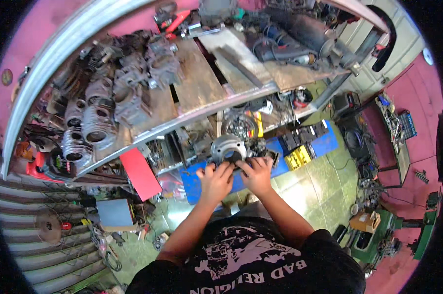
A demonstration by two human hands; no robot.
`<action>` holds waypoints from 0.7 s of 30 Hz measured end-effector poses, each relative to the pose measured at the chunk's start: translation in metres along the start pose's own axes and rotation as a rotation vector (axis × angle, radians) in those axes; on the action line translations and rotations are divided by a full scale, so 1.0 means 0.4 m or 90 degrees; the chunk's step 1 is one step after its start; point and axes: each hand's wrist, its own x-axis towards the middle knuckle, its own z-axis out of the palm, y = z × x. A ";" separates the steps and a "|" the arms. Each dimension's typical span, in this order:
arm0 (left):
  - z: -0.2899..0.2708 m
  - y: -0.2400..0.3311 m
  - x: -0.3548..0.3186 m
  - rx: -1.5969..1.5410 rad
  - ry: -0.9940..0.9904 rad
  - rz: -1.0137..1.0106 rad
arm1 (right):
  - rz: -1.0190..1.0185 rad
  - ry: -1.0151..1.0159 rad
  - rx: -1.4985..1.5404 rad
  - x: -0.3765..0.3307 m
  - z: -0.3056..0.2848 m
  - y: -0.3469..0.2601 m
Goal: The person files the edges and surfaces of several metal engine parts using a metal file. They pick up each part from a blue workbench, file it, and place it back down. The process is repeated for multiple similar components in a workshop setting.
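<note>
In front of me is a grey metal engine casing [228, 144] with a large round opening. My left hand [216, 182] is at its near left edge, the fingers curled and pressed together. From the other side my right hand [256, 175] reaches in, its fingers bent towards the same spot. A small dark piece [234, 158] shows between the fingertips of both hands, at the casing's near rim. The fingers cover part of it, so its kind is unclear. Dark engine parts [255, 146] sit just beyond my right hand.
Above the hands runs a wooden bench [197, 73] with a metal front edge, carrying several finned engine cylinders [99, 128]. A blue mat [324, 139] bears black and yellow boxes [298, 158]. A red panel [141, 174] leans at left. A box with a grey-blue top [114, 213] stands lower left.
</note>
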 end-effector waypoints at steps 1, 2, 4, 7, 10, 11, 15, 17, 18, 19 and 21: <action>-0.059 -0.011 0.064 0.011 0.016 0.017 | -0.009 0.010 -0.012 0.074 -0.034 -0.017; -0.111 -0.020 0.123 0.022 0.030 0.035 | -0.015 0.019 -0.025 0.139 -0.067 -0.030; -0.197 -0.033 0.229 0.016 0.072 0.043 | -0.016 -0.006 -0.050 0.269 -0.139 -0.055; -0.274 -0.060 0.372 -0.005 0.063 0.008 | -0.047 -0.044 -0.037 0.456 -0.183 -0.045; -0.283 -0.102 0.484 0.007 0.042 -0.047 | -0.084 -0.176 -0.068 0.628 -0.156 -0.008; -0.270 -0.121 0.509 0.010 0.015 -0.090 | -0.096 -0.235 -0.088 0.667 -0.136 0.001; -0.240 -0.150 0.562 0.048 0.006 -0.174 | -0.170 -0.298 -0.109 0.774 -0.071 0.041; -0.210 -0.147 0.578 0.060 0.048 -0.205 | -0.193 -0.235 -0.140 0.790 -0.042 0.073; -0.204 -0.143 0.579 0.067 0.065 -0.221 | -0.202 -0.206 -0.151 0.785 -0.025 0.088; -0.201 -0.137 0.578 0.078 0.062 -0.214 | -0.160 -0.160 -0.136 0.770 0.000 0.118; -0.202 -0.133 0.576 0.100 0.056 -0.201 | -0.077 -0.067 -0.192 0.717 0.015 0.175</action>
